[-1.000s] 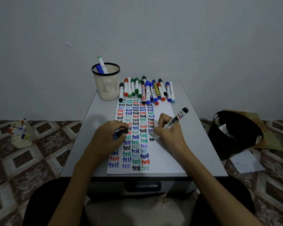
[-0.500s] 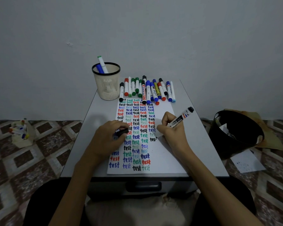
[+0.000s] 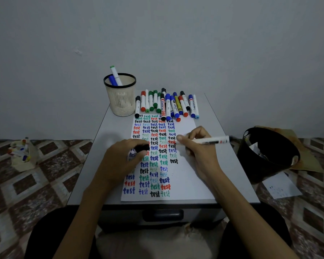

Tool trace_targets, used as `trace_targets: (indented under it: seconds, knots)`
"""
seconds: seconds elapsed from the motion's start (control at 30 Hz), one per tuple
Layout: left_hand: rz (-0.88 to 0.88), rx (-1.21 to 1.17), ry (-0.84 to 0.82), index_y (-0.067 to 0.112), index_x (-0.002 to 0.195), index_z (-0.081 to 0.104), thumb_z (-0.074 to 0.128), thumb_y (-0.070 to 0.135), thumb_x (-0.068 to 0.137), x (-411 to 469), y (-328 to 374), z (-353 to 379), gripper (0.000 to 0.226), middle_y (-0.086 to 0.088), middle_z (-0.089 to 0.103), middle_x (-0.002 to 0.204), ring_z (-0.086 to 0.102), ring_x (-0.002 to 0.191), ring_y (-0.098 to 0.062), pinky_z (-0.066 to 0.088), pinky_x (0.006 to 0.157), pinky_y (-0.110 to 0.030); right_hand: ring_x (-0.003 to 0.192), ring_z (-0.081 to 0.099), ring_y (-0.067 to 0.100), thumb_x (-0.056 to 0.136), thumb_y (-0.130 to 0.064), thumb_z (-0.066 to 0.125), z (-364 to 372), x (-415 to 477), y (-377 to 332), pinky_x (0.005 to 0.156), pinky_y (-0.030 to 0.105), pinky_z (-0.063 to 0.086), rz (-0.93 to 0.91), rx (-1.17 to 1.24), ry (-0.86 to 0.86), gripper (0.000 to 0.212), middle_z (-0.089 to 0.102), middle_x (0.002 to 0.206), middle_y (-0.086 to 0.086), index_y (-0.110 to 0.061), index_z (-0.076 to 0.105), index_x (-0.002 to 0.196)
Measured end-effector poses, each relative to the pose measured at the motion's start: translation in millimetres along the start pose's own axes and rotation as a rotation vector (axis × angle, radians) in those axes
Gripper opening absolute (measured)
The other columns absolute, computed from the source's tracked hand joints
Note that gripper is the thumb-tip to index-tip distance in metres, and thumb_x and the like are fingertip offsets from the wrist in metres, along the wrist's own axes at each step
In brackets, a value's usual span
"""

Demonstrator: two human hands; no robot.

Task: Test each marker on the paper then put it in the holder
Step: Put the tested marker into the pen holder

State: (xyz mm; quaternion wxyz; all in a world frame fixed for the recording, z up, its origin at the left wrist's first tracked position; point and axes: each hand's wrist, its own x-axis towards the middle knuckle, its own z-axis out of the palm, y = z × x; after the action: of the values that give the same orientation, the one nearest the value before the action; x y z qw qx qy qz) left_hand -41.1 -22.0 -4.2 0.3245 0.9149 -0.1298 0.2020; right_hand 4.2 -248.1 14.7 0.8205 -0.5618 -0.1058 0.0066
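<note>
My right grip [image 3: 200, 152], curled round the marker [image 3: 211, 140], has lifted it level above the paper [image 3: 187, 176] at the middle of the table [image 3: 116, 131]; the black word [image 3: 174, 161] is finished. Left grip [image 3: 123, 157] pinches its cap [image 3: 142, 147]. Judged next: capping, then holder [image 3: 120, 98].

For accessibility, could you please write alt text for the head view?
The right hand holds a white marker over paper covered in "test" words; the left hand grips a black cap. Markers and a holder sit behind.
</note>
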Motion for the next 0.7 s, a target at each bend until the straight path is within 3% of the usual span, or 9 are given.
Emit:
trace_targets:
  seconds: [0.13, 0.2, 0.3, 0.43, 0.53, 0.7]
  knots:
    - [0.077, -0.146, -0.018, 0.018, 0.114, 0.064, 0.053, 0.043, 0.086, -1.4, 8.1, -4.0, 0.039, 0.009, 0.065, 0.108, 0.058, 0.097, 0.009, 0.044, 0.079, -0.005, 0.082, 0.068, 0.030, 0.082, 0.006, 0.061, 2.5, -1.0, -2.0, 0.068, 0.034, 0.059, 0.136, 0.210, -0.209, 0.011, 0.066, 0.091, 0.024, 0.002, 0.061, 0.092]
    - [0.070, -0.195, 0.005, 0.015, 0.112, 0.066, 0.055, 0.042, 0.085, -2.2, 7.8, -4.9, 0.039, 0.007, 0.067, 0.107, 0.061, 0.096, 0.003, 0.046, 0.077, -0.008, 0.076, 0.068, 0.033, 0.081, 0.003, 0.051, 4.0, -1.6, -2.4, 0.062, 0.036, 0.060, 0.179, 0.240, -0.247, 0.014, 0.065, 0.087, 0.027, 0.004, 0.060, 0.092]
    - [0.054, -0.241, 0.029, 0.015, 0.111, 0.067, 0.056, 0.042, 0.084, -2.4, 7.4, -5.1, 0.040, 0.004, 0.069, 0.106, 0.063, 0.095, -0.003, 0.050, 0.078, -0.014, 0.058, 0.066, 0.028, 0.077, 0.004, 0.052, 5.5, -2.6, -3.6, 0.053, 0.033, 0.058, 0.161, 0.191, -0.215, 0.007, 0.061, 0.071, 0.022, 0.001, 0.056, 0.083]
    - [0.079, -0.262, 0.045, 0.017, 0.110, 0.067, 0.057, 0.041, 0.083, -1.7, 8.7, -4.1, 0.037, 0.007, 0.069, 0.105, 0.063, 0.094, -0.002, 0.051, 0.079, -0.017, 0.053, 0.065, 0.028, 0.078, 0.009, 0.054, 5.0, -2.9, -1.8, 0.050, 0.032, 0.056, 0.128, 0.141, -0.214, 0.010, 0.059, 0.068, 0.021, -0.001, 0.053, 0.077]
    - [0.100, -0.259, 0.061, 0.019, 0.109, 0.066, 0.058, 0.038, 0.084, -2.3, 6.8, -3.8, 0.033, 0.014, 0.066, 0.103, 0.062, 0.094, 0.000, 0.050, 0.079, -0.015, 0.060, 0.068, 0.031, 0.084, 0.017, 0.052, 6.0, -4.6, -2.2, 0.054, 0.033, 0.057, 0.131, 0.087, -0.241, 0.018, 0.063, 0.076, 0.024, 0.000, 0.054, 0.078]
    - [0.130, -0.275, 0.091, 0.018, 0.108, 0.066, 0.060, 0.034, 0.084, -2.0, 5.3, -3.6, 0.029, 0.013, 0.065, 0.102, 0.063, 0.092, -0.001, 0.049, 0.078, -0.014, 0.090, 0.069, 0.038, 0.085, 0.005, 0.058, 6.5, -7.0, -4.9, 0.076, 0.037, 0.060, 0.235, 0.080, -0.373, 0.014, 0.069, 0.101, 0.024, -0.004, 0.068, 0.085]
